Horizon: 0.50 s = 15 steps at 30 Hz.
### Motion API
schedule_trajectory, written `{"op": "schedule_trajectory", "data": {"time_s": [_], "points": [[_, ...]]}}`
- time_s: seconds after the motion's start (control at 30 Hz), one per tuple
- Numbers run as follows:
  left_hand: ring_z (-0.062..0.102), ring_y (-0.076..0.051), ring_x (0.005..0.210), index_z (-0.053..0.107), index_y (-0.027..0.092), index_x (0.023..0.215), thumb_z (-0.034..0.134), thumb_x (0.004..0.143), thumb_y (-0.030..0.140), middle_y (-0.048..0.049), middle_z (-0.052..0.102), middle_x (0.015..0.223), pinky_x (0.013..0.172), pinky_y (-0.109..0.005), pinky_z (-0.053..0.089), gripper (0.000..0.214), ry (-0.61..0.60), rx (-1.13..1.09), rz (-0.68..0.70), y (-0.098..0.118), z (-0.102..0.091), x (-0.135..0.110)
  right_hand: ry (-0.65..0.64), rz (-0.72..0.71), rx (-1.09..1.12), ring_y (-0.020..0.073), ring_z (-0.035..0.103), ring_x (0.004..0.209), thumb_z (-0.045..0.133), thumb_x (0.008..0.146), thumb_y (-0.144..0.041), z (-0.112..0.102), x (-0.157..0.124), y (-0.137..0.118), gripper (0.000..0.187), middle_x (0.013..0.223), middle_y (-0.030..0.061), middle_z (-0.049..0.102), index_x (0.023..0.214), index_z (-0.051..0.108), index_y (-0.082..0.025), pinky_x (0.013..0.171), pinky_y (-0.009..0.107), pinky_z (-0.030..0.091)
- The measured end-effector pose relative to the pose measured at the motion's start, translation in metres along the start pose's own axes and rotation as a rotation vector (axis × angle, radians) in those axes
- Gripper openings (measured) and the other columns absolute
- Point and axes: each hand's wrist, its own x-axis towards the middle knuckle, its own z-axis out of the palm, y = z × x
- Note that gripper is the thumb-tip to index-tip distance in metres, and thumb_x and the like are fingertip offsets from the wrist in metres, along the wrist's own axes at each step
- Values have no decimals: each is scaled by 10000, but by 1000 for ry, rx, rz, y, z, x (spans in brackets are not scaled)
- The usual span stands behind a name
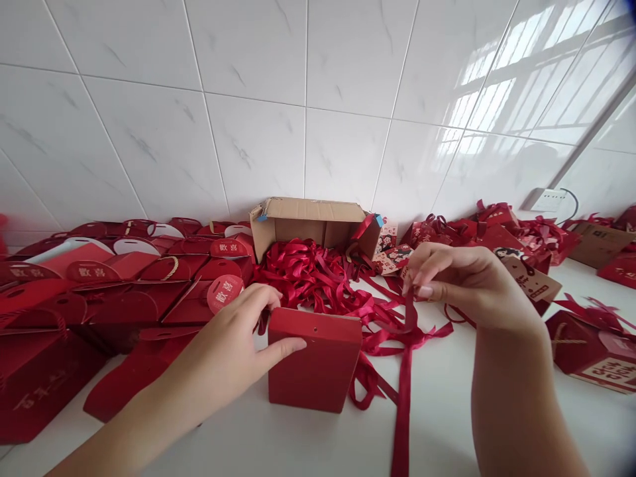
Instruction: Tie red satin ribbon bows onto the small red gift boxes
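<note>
In the middle of the white table stands a plain red gift box [314, 364], upright, with a small hole near its top edge. My left hand [253, 324] grips its upper left corner, thumb on the front face and the other fingers partly hidden behind. To the right of the box, my right hand [452, 281] pinches a dark red ribbon [404, 397] that hangs straight down to the table's near edge. Behind the box, a heap of loose red ribbons [313, 271] spills out of an open cardboard carton [315, 211].
Rows of red gift boxes [124, 298] with round printed tags crowd the left side. More boxes with bows [596, 344] stand on the right. A white tiled wall [298, 146] closes off the back, with a power socket [546, 199] at the right.
</note>
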Motion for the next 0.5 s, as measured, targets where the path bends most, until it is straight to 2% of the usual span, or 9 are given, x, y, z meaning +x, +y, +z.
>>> {"op": "schedule_trajectory", "data": {"time_s": [0.1, 0.23, 0.33, 0.43, 0.5], "points": [[643, -202, 813, 459, 239, 855, 635, 815, 476, -46, 670, 1035, 624, -266, 501, 298, -39, -170, -13, 4, -3, 2, -186, -21, 38, 149, 630, 748, 714, 813, -99, 2, 1, -1, 129, 784, 43, 669, 859, 747, -215, 675, 280, 549], [611, -155, 672, 404, 242, 836, 615, 839, 439, -6, 665, 903, 527, -228, 440, 288, -66, -304, -50, 1, 2, 4, -407, 19, 101, 137, 641, 734, 714, 821, -120, 11, 4, 0, 94, 806, 56, 679, 874, 752, -187, 664, 255, 541], [620, -151, 665, 433, 262, 992, 615, 848, 433, -4, 654, 883, 499, -211, 420, 289, -68, -378, -79, -1, 7, 6, -513, 68, 123, 119, 636, 715, 720, 812, -107, 20, 8, -1, 89, 788, 58, 679, 873, 754, -162, 644, 218, 533], [624, -139, 619, 386, 295, 1243, 588, 875, 414, -27, 683, 941, 525, -229, 456, 436, -110, -437, -99, -1, 10, 8, -571, 93, 150, 115, 647, 722, 720, 808, -105, 31, 11, -2, 82, 794, 59, 685, 859, 759, -156, 651, 207, 538], [653, -157, 674, 353, 301, 1332, 583, 879, 409, -50, 688, 979, 567, -245, 488, 519, -92, -446, -100, 1, 11, 8, -573, 104, 113, 119, 654, 736, 708, 813, -103, 39, 13, 0, 92, 809, 58, 688, 863, 762, -159, 659, 210, 543]]}}
